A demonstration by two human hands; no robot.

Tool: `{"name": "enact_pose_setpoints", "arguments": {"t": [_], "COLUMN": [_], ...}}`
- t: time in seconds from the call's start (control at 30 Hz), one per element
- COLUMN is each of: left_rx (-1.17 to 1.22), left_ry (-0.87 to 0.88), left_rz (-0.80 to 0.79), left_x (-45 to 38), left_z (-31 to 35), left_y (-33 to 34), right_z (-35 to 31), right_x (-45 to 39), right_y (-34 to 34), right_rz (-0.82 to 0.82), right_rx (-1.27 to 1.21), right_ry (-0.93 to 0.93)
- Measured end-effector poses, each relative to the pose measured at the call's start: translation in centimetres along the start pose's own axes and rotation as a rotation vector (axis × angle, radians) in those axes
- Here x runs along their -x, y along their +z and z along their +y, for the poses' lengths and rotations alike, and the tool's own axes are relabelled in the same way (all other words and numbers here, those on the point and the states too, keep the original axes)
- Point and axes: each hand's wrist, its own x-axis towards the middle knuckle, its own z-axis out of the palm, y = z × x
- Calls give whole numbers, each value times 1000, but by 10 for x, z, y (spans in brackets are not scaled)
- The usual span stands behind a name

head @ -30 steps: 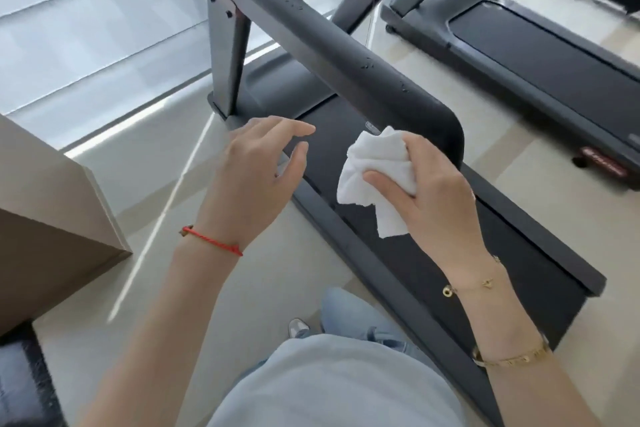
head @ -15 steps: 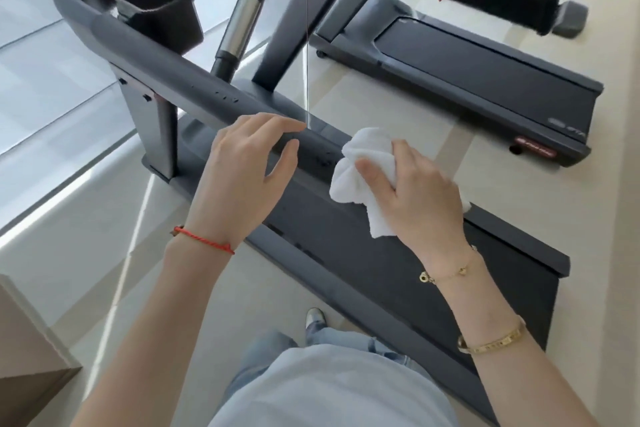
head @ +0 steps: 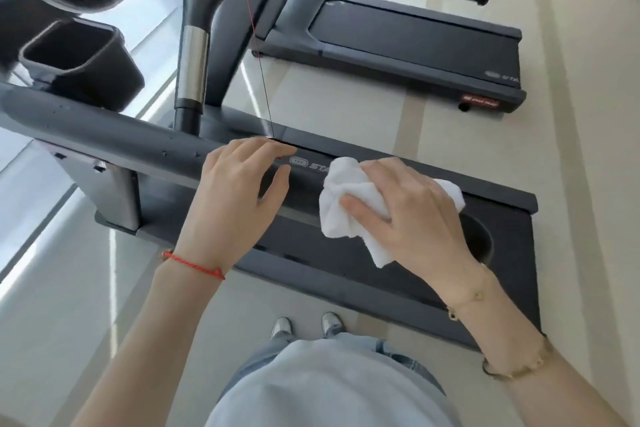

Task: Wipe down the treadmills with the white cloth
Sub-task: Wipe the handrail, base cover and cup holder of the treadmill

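Both hands are over the near treadmill's grey side handrail (head: 114, 140). That near treadmill (head: 498, 246) stretches beneath and to the right of both hands, its dark deck under the right wrist. A second treadmill (head: 415, 42) lies well beyond the hands, parallel to the first. A black cup holder (head: 79, 55) sits up and to the left of the left hand. The right hand (head: 412, 215) grips the bunched white cloth (head: 341, 208) against the rail, thumb across its folds. The left hand (head: 235, 198), just left of the cloth, is relaxed and loosely spread, fingertips at the rail, grasping nothing. A thin red cord (head: 258, 55) hangs down to the left fingertips.
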Motion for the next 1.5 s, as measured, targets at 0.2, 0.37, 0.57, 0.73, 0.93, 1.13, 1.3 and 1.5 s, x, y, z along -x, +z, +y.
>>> {"name": "enact_pose_setpoints", "arguments": {"t": [0.2,0.37,0.57,0.73,0.93,1.13,1.3,1.5], "left_rx": [-19,-23,-5,4,13,32,8,-24], "left_ry": [109,185,230,212,209,239,227,210], "left_rz": [-141,-167,-167,-175,-154,-200,-208,-198], "left_x": [-7,-11,-10,-8,-5,-1,-1,3], "left_z": [-18,-27,-20,-4,22,60,77,89], "left_y": [0,-2,2,11,25,43,55,59], "right_z": [-29,-42,-16,-30,9,53,43,74], "right_x": [-23,-19,1,-9,31,53,87,64], "right_y": [18,30,14,32,15,-13,8,-21], "right_rz": [20,208,304,351,456,345,469,125], "right_rx": [158,218,253,239,251,-352,-289,-858], "right_ry": [279,254,405,322,258,706,491,712]}}
